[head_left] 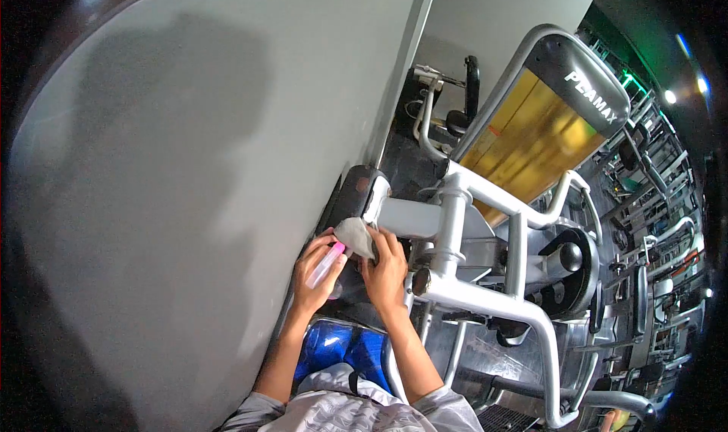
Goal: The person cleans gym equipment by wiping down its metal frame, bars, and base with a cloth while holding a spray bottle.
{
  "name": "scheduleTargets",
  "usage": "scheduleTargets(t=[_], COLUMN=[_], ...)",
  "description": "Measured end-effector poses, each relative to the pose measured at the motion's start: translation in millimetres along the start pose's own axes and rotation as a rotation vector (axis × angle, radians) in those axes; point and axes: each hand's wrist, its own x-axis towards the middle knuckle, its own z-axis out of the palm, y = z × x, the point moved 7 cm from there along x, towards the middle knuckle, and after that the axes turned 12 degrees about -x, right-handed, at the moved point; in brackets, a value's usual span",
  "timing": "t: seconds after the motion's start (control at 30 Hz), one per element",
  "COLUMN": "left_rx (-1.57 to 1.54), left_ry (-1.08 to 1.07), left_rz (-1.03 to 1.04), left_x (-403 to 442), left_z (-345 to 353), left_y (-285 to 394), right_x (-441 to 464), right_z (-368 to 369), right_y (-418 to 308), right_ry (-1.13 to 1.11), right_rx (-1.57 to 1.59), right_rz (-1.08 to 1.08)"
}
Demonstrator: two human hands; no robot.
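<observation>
My left hand (309,275) is closed around a small translucent bottle (324,267) with a bright pink top. Its fingertips reach the edge of a pale grey cloth (353,236). On the other side of the cloth, my right hand (387,271) grips it with bent fingers. Both hands are close together, just in front of the dark padded end (355,193) of a gym machine. Whether the cloth touches the machine's silver frame (409,216) I cannot tell.
A grey wall (167,205) runs close along my left. Silver tubes (485,295) of the machine stand to my right, with a yellow-panelled weight tower (531,121) behind. Something shiny and blue (334,345) lies below my forearms. More gym equipment (660,280) fills the far right.
</observation>
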Motion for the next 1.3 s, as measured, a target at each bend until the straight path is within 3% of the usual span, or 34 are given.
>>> scheduleTargets(t=[0.2,0.27,0.33,0.4,0.47,0.53,0.6,0.67,0.73,0.8,0.83,0.87,0.97,1.0,1.07,1.3], left_rx=[0.07,0.316,0.362,0.083,0.047,-0.081,-0.158,-0.297,-0.304,-0.306,-0.288,-0.3,-0.361,-0.377,-0.351,-0.402], left_ry=[0.006,-0.035,-0.079,-0.221,-0.302,-0.533,-0.633,-0.893,-1.005,-1.234,-1.3,-1.339,-1.388,-1.425,-1.463,-1.683], left_rz=[0.118,0.264,0.327,0.085,0.093,0.01,0.003,-0.013,-0.032,-0.331,-0.372,-0.376,-0.102,-0.11,-0.152,-0.229], left_x=[-2,-7,-8,-13,-18,-27,-35,-54,-66,-90,-100,-107,-124,-136,-154,-239], left_z=[6,15,23,32,42,60,79,104,124,148,161,174,207,216,233,300], left_y=[19,40,51,36,37,38,36,31,33,16,13,17,35,31,24,34], right_x=[-63,-83,-100,-119,-139,-172,-194,-224,-248,-268,-275,-285,-313,-328,-354,-473], right_z=[26,31,20,5,-15,-22,-43,-53,-65,-76,-83,-90,-104,-108,-117,-173], right_y=[36,54,66,76,84,106,120,138,149,157,159,162,173,181,186,161], right_ry=[-0.217,-0.198,-0.175,-0.228,-0.236,-0.338,-0.215,-0.132,-0.063,0.024,0.061,0.093,0.156,0.205,0.289,0.568], right_rx=[0.236,0.294,0.35,0.512,0.623,0.633,0.678,0.743,0.76,0.787,0.803,0.816,0.86,0.785,0.944,1.119], right_rz=[0.193,0.204,0.218,0.252,0.284,0.405,0.397,0.533,0.591,0.696,0.728,0.759,0.849,0.819,0.978,0.962])
